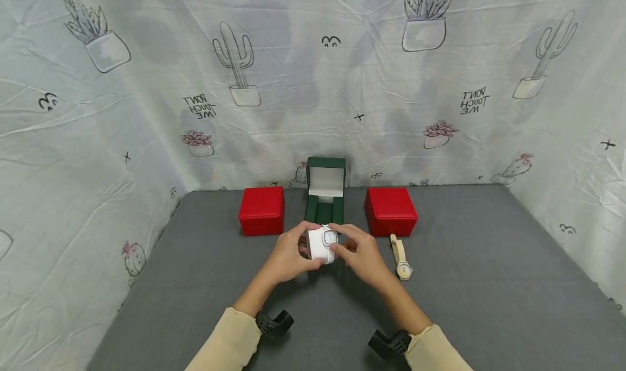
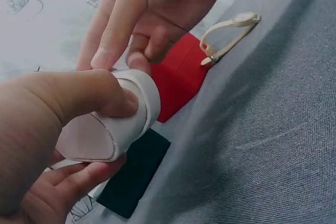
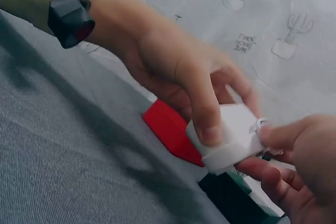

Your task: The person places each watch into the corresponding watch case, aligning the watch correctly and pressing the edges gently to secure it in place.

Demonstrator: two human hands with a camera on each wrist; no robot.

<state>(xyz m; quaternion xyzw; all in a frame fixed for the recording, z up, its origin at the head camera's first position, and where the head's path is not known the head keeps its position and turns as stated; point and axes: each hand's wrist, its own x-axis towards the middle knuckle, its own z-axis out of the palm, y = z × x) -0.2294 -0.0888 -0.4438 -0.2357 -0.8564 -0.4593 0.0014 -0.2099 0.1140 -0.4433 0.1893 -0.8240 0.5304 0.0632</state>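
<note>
In the head view my left hand grips a white watch cushion, with its thumb below and its fingers over the top. A white watch with a squarish dial goes round the cushion. My right hand pinches the watch at its case, fingertips above and thumb at the dial's lower edge. The left wrist view shows my left thumb pressed on the cushion beside the white strap. Right behind the hands, a green watch box stands with its lid up, its pale lining showing.
Red boxes with lids down stand left and right of the green box. A cream watch lies before the right red box. Under everything is a grey tabletop, and a printed curtain hangs behind.
</note>
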